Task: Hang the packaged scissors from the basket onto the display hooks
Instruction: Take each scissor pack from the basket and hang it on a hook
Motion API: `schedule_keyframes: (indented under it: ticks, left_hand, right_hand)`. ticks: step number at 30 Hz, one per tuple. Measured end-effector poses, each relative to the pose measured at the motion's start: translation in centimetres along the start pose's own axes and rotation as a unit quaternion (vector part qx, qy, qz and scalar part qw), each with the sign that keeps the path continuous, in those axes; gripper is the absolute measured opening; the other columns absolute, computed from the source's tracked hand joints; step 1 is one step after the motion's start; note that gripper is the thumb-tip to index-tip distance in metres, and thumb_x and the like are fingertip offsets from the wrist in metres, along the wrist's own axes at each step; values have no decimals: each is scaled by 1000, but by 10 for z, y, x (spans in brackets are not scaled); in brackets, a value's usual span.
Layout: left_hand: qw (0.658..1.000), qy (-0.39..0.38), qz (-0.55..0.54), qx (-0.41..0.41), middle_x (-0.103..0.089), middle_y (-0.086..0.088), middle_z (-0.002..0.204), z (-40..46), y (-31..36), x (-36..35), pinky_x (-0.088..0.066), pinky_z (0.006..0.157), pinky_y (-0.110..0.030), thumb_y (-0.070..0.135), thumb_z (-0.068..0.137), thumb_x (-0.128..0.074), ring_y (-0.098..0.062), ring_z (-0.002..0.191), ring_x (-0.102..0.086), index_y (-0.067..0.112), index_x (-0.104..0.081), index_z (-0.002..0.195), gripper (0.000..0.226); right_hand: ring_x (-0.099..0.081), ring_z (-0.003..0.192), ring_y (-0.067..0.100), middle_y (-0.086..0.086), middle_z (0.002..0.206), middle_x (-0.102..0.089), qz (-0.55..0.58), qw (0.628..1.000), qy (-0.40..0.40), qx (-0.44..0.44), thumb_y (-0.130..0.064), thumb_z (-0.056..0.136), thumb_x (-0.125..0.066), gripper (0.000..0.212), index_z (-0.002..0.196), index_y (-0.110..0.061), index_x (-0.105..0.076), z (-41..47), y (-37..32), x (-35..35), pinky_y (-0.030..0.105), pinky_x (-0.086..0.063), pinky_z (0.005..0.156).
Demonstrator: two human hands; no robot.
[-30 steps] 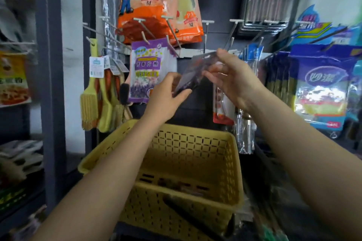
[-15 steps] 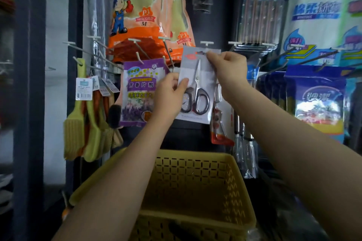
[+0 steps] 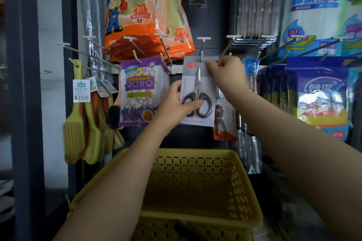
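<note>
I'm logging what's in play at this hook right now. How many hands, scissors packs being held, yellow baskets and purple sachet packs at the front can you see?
Hands: 2, left hand and right hand, both gripping the pack
Held scissors pack: 1
Yellow basket: 1
Purple sachet pack at the front: 1
Total: 5

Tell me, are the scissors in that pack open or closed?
Closed. Inside the pack the blades lie together as one narrow point aimed up, and the two handle loops sit side by side.
</note>
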State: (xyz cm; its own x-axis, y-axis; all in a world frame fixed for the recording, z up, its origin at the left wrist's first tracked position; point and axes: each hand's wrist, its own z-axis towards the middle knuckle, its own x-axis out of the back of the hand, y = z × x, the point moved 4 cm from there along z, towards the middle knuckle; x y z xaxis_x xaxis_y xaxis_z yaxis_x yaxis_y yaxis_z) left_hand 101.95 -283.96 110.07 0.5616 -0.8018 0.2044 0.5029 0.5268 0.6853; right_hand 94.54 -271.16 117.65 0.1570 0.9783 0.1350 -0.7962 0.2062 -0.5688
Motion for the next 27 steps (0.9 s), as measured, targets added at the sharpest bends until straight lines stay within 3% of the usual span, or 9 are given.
schedule_keyframes:
  ticks: [3, 6, 9, 11, 14, 18, 20, 24, 27]
  left_hand:
    - [998, 11, 59, -19, -60, 3, 119, 0, -1, 2, -48, 91, -38, 21, 78, -69, -14, 104, -58, 25, -36, 128, 60]
    - [993, 22, 118, -24, -55, 6, 120, 1, -1, 0, -40, 79, -27, 21, 85, -60, -11, 98, -52, 25, -31, 134, 57]
    - [986, 3, 167, -1, -51, 0, 133, 9, -9, -3, -41, 86, -32, 28, 87, -55, -20, 109, -53, 27, -20, 141, 64]
    - [974, -31, 224, 26, -44, -5, 141, 11, -13, -5, -40, 95, -36, 31, 88, -53, -25, 120, -49, 28, -10, 145, 70]
    - [947, -12, 320, -16, -41, -7, 138, 6, -3, -2, -39, 92, -34, 27, 89, -52, -24, 119, -47, 18, -17, 144, 66]
    - [961, 64, 254, -89, -59, 7, 92, -4, 17, 7, -43, 66, -21, 20, 89, -50, -11, 75, -58, 15, -51, 121, 32]
    - [958, 72, 259, -98, -58, 9, 86, -7, 17, 10, -44, 64, -22, 20, 89, -50, -7, 65, -55, 14, -56, 111, 24]
    - [954, 74, 276, -92, -56, 8, 86, -13, 16, 14, -38, 58, -16, 20, 88, -52, -1, 57, -48, 12, -60, 105, 20]
    - [946, 80, 301, -95, -60, 5, 89, -19, 27, 15, -42, 69, -22, 21, 88, -52, -9, 75, -55, 13, -62, 102, 19]
  right_hand:
    - [-41, 58, 21, 8, 62, -44, -19, 999, -31, -19, -31, 86, -58, 42, 54, -14, -37, -6, 5, -6, 30, -36, 59]
    - [-56, 73, 25, 12, 79, -55, 13, 990, -127, -55, -16, 85, -56, 12, 83, -9, -47, -18, 17, -24, 35, -49, 66]
    - [-54, 75, 22, 2, 80, -50, 2, 985, -166, -50, -11, 87, -53, 28, 111, -6, -41, -27, 29, -34, 33, -47, 61]
    - [-54, 78, 26, 8, 88, -54, -32, 987, -156, -34, -11, 91, -50, 32, 120, -3, -39, -25, 34, -34, 33, -45, 59]
    - [-53, 83, 28, 10, 94, -52, -66, 988, -135, -34, -11, 92, -47, 31, 121, -1, -43, -13, 46, -37, 30, -39, 60]
    - [-51, 82, 24, 10, 94, -54, -102, 984, -126, -75, -13, 93, -48, 26, 118, -3, -48, -5, 57, -49, 33, -41, 68]
    - [-56, 84, 26, 12, 96, -58, -125, 979, -124, -98, -14, 94, -47, 23, 114, -3, -51, -3, 60, -54, 37, -48, 73]
    - [-60, 87, 29, 16, 93, -61, -115, 968, -173, -141, -13, 94, -45, 17, 97, -1, -57, -13, 64, -55, 42, -54, 81]
    - [-60, 97, 34, 19, 111, -60, -157, 972, -164, -62, -25, 92, -52, 33, 111, 1, -54, -46, 52, -31, 42, -51, 83]
